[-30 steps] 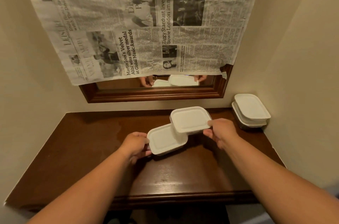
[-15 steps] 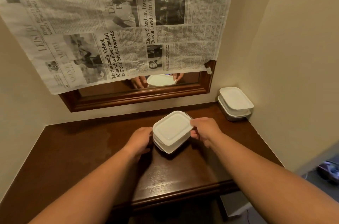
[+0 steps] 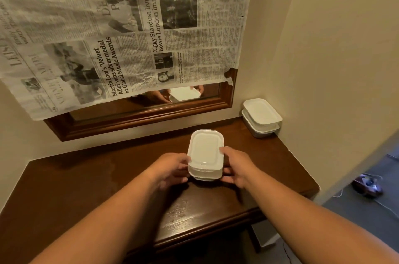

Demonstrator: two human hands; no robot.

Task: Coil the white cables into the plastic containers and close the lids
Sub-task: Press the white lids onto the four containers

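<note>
Two white lidded plastic containers (image 3: 205,152) sit stacked one on the other near the middle of the dark wooden table (image 3: 86,181). My left hand (image 3: 172,169) grips the stack at its left near corner, thumb on the top lid. My right hand (image 3: 236,165) grips the right side, thumb on the lid and fingers curled under the edge. Both lids are on. No white cable shows in or around this stack.
A second stack of two lidded containers (image 3: 261,117) stands in the back right corner against the wall. A wood-framed mirror (image 3: 140,112) half covered by newspaper (image 3: 121,32) hangs behind the table. On the floor at right lie a dark object and a thin white cable (image 3: 367,186).
The two containers, first side by side and offset, have come together into one aligned stack. Both hands closed in on its sides, and the view swung to the right.
</note>
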